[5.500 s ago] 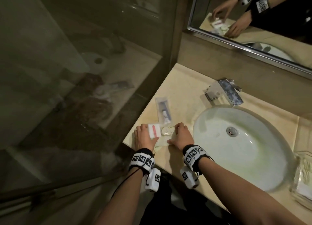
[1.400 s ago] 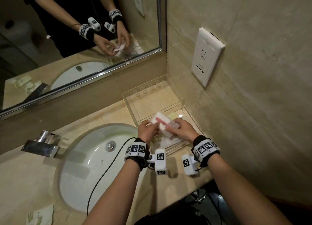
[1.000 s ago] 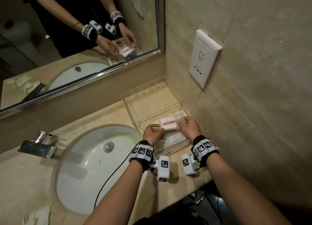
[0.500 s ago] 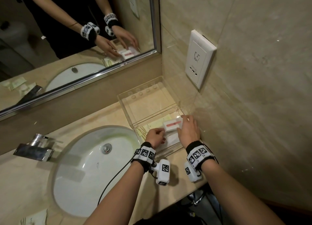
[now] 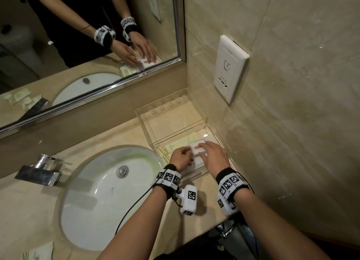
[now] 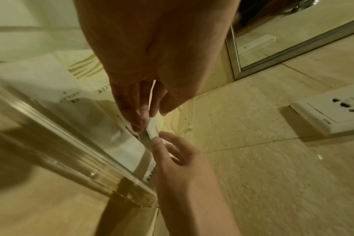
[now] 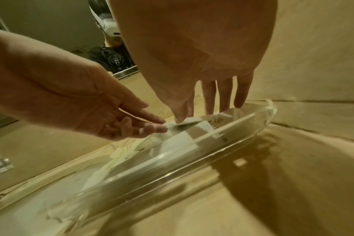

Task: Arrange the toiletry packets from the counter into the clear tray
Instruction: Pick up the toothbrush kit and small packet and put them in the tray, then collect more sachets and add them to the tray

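red-striped packet [image 5: 197,147] now lower, flat in the clear tray [image 5: 196,177], left hand [image 5: 180,158] pinching its edge, right hand [image 5: 215,156] spread flat on top

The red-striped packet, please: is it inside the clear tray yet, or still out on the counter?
Inside: the red-striped packet lies within the clear tray walls atop other packets, both hands touching it.

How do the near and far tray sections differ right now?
Near section holds packets, including a red-striped packet; the far section looks bare. Both hands, left hand and right hand, are in the near one; none in the far. Both are clear-walled parts of one tray.
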A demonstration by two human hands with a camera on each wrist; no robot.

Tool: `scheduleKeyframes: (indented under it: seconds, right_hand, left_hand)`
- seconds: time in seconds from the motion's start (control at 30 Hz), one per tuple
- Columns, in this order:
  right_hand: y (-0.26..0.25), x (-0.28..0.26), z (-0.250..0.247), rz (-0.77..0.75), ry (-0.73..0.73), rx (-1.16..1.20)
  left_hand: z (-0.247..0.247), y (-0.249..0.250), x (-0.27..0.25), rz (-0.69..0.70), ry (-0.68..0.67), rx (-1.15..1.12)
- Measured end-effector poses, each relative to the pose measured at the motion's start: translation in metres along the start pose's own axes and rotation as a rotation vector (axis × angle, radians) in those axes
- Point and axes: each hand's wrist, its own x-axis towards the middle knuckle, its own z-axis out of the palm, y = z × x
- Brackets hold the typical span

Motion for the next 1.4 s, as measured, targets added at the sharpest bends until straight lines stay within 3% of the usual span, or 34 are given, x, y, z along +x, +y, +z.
scheduleKeyframes:
  seconds: [0.4,0.63,0.97,1.23,1.4]
  right_hand:
    - [-0.002,-0.002,-0.003,0.008,0.024,0.032]
    - [-0.031,-0.005,-0.009,-0.04,0.084,0.083]
    - [-0.168,-0.008,0.036,-0.448,-0.088,0.316]
    - [-0.298,-0.068,0.118,-0.652,-0.444,0.347]
    - [-0.362,-0.112,0.166,-0.726,-0.616,0.312]
  left_hand:
    - [-0.003,-0.004,-0.005,0.064,0.029,0.09]
    - [-0.05,-0.012,-0.024,0.077,0.13,-0.033]
    - [-0.174,-0.081,-0.111,0.021,0.513,-0.216]
    - [-0.259,-0.194,-0.218,-0.136,0.867,-0.366]
    - [-0.288,-0.263,-0.278,-0.298,1.0,-0.516]
